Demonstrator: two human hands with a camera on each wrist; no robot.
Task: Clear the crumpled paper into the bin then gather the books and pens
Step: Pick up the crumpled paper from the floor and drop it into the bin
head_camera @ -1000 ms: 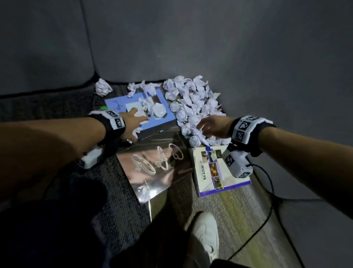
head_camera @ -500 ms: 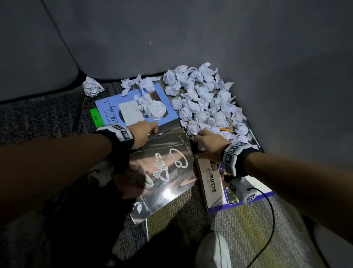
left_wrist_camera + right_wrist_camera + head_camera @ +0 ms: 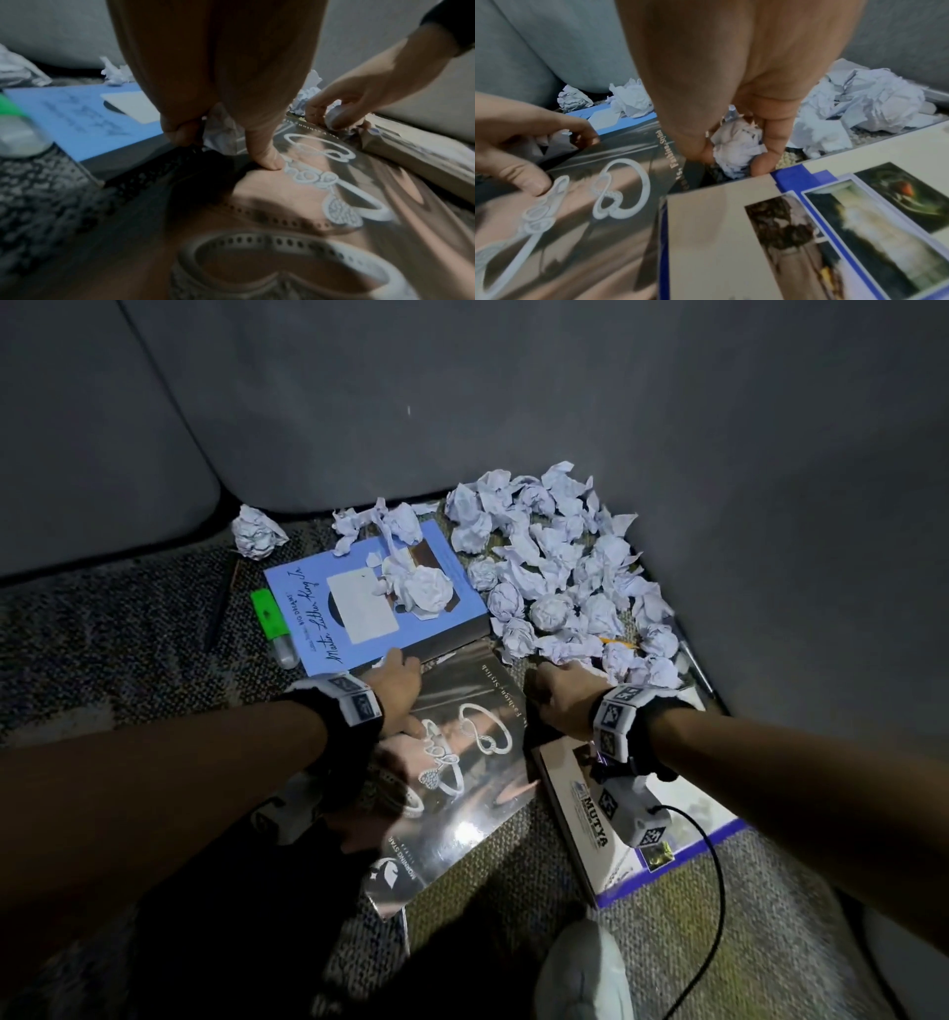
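A heap of crumpled paper (image 3: 565, 577) fills the corner against the grey wall. More balls lie on the blue book (image 3: 318, 608). A glossy jewellery magazine (image 3: 477, 762) overlaps that book, and the MUTYA book (image 3: 580, 793) lies to its right. My left hand (image 3: 395, 683) curls round crumpled paper (image 3: 221, 134), with its thumb pressing on the magazine. My right hand (image 3: 557, 695) grips a paper ball (image 3: 739, 142) at the top corner of the MUTYA book. A green highlighter (image 3: 269, 613), a dark pen (image 3: 218, 608) and an orange pencil (image 3: 613, 640) lie on the carpet.
One loose paper ball (image 3: 257, 534) sits by the grey cushion at the back left. A silver pen (image 3: 693, 660) lies along the right wall. A black cable (image 3: 719, 891) trails from my right wrist. My white shoe (image 3: 580, 973) is at the bottom. No bin shows.
Both hands have drawn back towards me, the left off the blue book and the right out of the paper heap, each with paper in it. The left thumb now rests on the magazine.
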